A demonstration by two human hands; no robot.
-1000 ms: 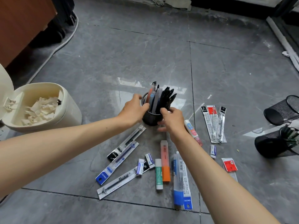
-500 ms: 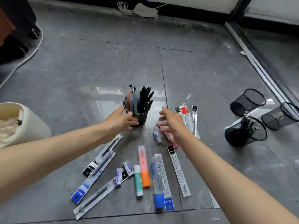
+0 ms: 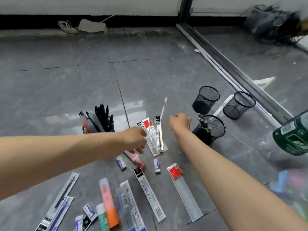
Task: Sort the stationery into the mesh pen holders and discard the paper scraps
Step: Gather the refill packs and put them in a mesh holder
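Four mesh pen holders stand on the grey floor (image 3: 66,84). The full holder (image 3: 98,129) sits left of centre, packed with dark pens and partly hidden behind your left forearm. The other three are grouped on the right. The near holder (image 3: 210,130) has a few pens in it. The middle holder (image 3: 206,99) and the far holder (image 3: 239,105) lie behind it, and nothing shows inside them.

Your right hand (image 3: 179,121) is stretched toward the near holder, just beside its rim. Its fingers are curled away from you, so you cannot tell whether they grasp anything. Your left hand (image 3: 133,140) hovers at the left edge of a bunch of refill packets (image 3: 157,135). Its fingers curl down above a pink packet (image 3: 135,158), and motion blur hides whether they pinch anything.

More loose stationery lies between your arms. One small box (image 3: 121,163) is just left of the pink packet and a second small box (image 3: 157,165) is to its right. Nearer you are a long black-topped packet (image 3: 148,189) and a red-labelled packet (image 3: 182,189). Closer still come an orange marker (image 3: 109,202), a green glue stick (image 3: 103,220) touching its left side, and a clear barcoded packet (image 3: 128,209). Boxed pen packets (image 3: 65,197) lie at the lower left.

A blurred green bottle (image 3: 295,139) shows at the right edge. By the back wall lie a coiled cable (image 3: 66,26) and a cloth (image 3: 93,26).
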